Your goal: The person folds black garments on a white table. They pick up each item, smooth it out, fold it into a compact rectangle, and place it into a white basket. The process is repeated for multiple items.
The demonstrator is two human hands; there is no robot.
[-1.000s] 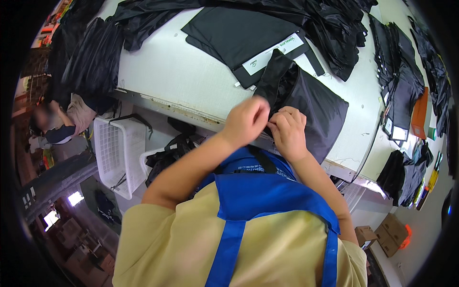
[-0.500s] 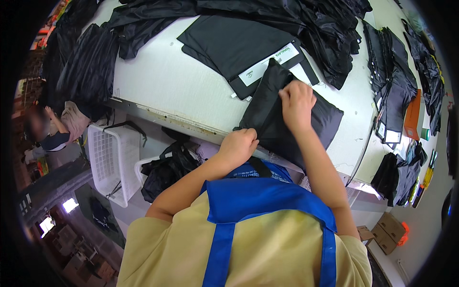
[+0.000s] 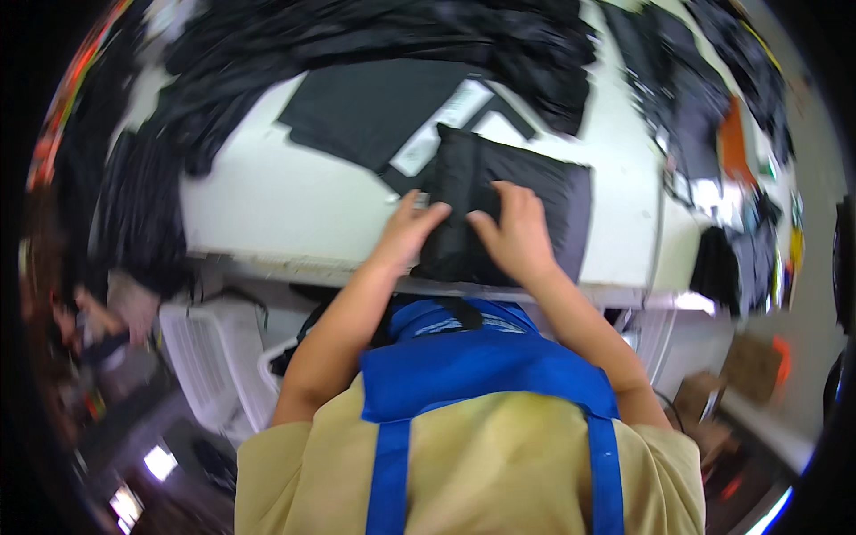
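On my left I am seeing a white basket (image 3: 198,358) near the bench (image 3: 245,209); black cloth (image 3: 357,34) is lying along the far side, and cardboard boxes (image 3: 752,366) are sitting at my lower right.

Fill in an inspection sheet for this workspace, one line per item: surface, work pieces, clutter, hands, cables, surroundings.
Surface: white table, largely covered by dark fabric.
Work pieces: black folded fabric bundle, lying flat near the front edge.
Clutter: flat black fabric pieces with a white strip, beyond the bundle; heaped black fabric behind those; an orange item far right.
Hands: left hand at the bundle's left edge, thumb over it; right hand on top, thumb and fingers spread.
Cables: none clearly made out; picture blurred.
Surroundings: white plastic basket lower left; cardboard boxes lower right.
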